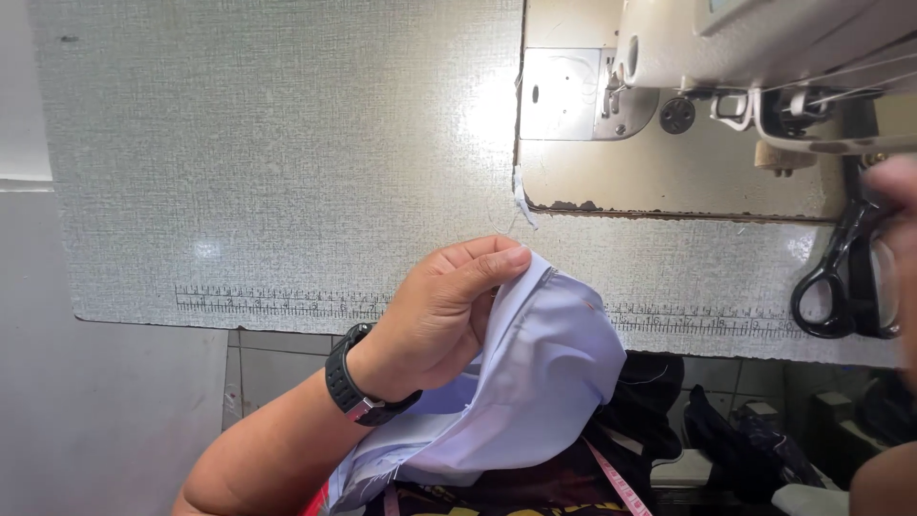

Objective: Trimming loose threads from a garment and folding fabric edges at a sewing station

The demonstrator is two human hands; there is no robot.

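The sewing machine (764, 67) stands on the desk (287, 172) at the far right. Scissors (845, 277) lie before it. The cloth (535, 382) hangs at the desk's near edge.

Broad bare tabletop (287, 162) is lying open on the left; the sewing machine (764, 67) and black scissors (841, 277) are blocking the right side.

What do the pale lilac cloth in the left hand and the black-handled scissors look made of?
Pale lilac cloth: thin woven fabric, matte; it folds softly in the left hand. Black-handled scissors: glossy handles, likely plastic or coated metal; blades blurred near the right hand.
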